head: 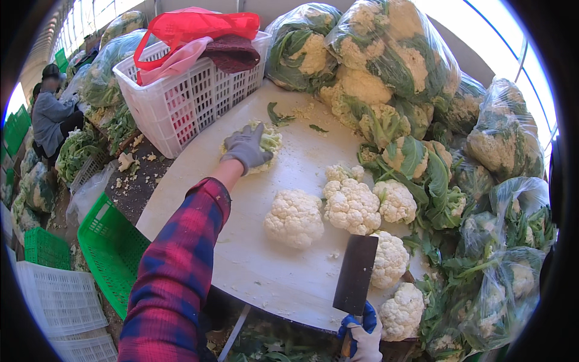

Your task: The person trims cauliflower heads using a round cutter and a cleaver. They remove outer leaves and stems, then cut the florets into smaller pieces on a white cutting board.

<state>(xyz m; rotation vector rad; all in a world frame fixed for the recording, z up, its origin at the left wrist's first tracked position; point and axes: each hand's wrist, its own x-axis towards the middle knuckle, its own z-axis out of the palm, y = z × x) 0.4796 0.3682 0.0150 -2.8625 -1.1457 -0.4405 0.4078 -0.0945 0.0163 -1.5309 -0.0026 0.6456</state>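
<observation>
My left hand (248,148), in a grey glove, reaches across the white tabletop (253,217) and rests over a trimmed cauliflower (270,140), its fingers spread on the stem side. My right hand (363,334), in a white and blue glove, grips the handle of a cleaver (356,273) at the near edge, with the broad dark blade pointing away from me. Left of the blade lies a white cauliflower head (294,219); beyond the blade sits another (353,206). Close to its right side are a third head (389,259) and one lower down (402,312).
A white plastic crate (194,97) with a red bag (203,27) stands at the back left. Bagged cauliflowers (398,50) are piled along the back and right. A green crate (108,253) is at the left edge. A person (54,108) sits far left.
</observation>
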